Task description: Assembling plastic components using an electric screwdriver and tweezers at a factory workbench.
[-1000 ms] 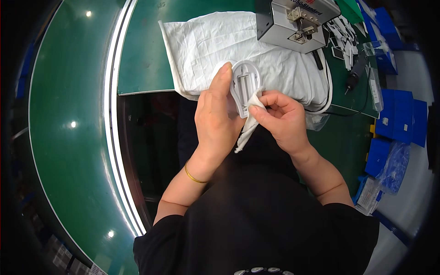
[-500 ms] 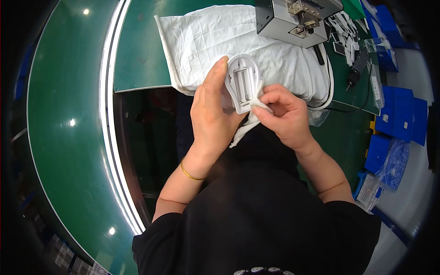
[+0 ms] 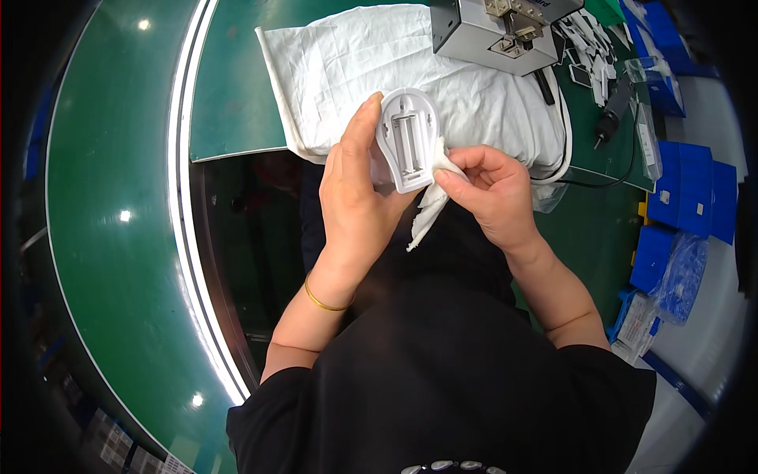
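A white plastic housing, rounded at the top and narrower below, shows its open battery compartment with metal contacts. My left hand grips it from the left, thumb along its side; the fingers behind it are partly hidden. Between the thumb and fingers of my right hand is a white cloth, pinched against the housing's lower right edge. The cloth's loose end hangs down below the housing.
A white fabric sheet covers the green table ahead, with a grey metal device on it. At right lie white plastic pieces, a dark electric screwdriver with a cable and blue bins. A lit strip borders the green surface at left.
The housing and both hands have shifted slightly left in view, along with the background. The cloth has slipped a little lower and outward along the housing's right edge.
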`<state>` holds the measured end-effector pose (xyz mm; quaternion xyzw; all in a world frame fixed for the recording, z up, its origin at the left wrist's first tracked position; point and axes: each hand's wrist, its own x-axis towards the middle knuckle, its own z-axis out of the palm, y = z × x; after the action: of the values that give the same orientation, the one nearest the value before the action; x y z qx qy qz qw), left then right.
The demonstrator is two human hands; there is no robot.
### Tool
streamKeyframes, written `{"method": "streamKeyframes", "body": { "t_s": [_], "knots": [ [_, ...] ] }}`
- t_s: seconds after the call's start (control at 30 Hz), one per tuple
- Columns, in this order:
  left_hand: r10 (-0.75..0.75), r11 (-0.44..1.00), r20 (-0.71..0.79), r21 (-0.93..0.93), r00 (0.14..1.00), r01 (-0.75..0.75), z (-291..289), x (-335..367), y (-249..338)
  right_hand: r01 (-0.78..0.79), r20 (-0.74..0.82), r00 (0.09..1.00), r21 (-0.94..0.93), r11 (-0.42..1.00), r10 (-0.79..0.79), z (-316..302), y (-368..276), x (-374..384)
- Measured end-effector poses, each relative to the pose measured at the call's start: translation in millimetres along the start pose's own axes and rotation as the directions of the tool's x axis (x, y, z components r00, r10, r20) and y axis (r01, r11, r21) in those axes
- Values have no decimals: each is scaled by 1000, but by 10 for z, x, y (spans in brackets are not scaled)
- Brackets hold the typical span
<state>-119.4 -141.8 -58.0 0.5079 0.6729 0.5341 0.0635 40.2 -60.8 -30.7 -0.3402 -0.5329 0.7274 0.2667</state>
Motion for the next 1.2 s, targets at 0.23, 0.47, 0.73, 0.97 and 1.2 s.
{"method": "streamKeyframes", "body": {
  "t_s": [0.23, 0.47, 0.73, 0.97, 1.2],
  "knots": [
    [36, 999, -36, 18, 999, -36, -16, 5, -6, -49, 17, 999, -34, 998, 50, -19, -45, 40],
    [-51, 999, 62, -1, 997, 52, -87, 25, 45, -69, 33, 997, -74, 995, 71, -22, -119, 126],
    [-84, 996, 100, -11, 992, 85, -115, 28, 47, 3, 59, 998, -120, 993, 4, -12, -112, 138],
    [-30, 998, 33, -60, 999, 32, -55, 9, -18, 138, -68, 987, -95, 986, -145, -138, -58, 248],
    [-86, 995, 86, -33, 993, 89, -99, 0, -3, 130, 95, 988, -88, 988, -122, -30, 10, -15]
  ]
}}
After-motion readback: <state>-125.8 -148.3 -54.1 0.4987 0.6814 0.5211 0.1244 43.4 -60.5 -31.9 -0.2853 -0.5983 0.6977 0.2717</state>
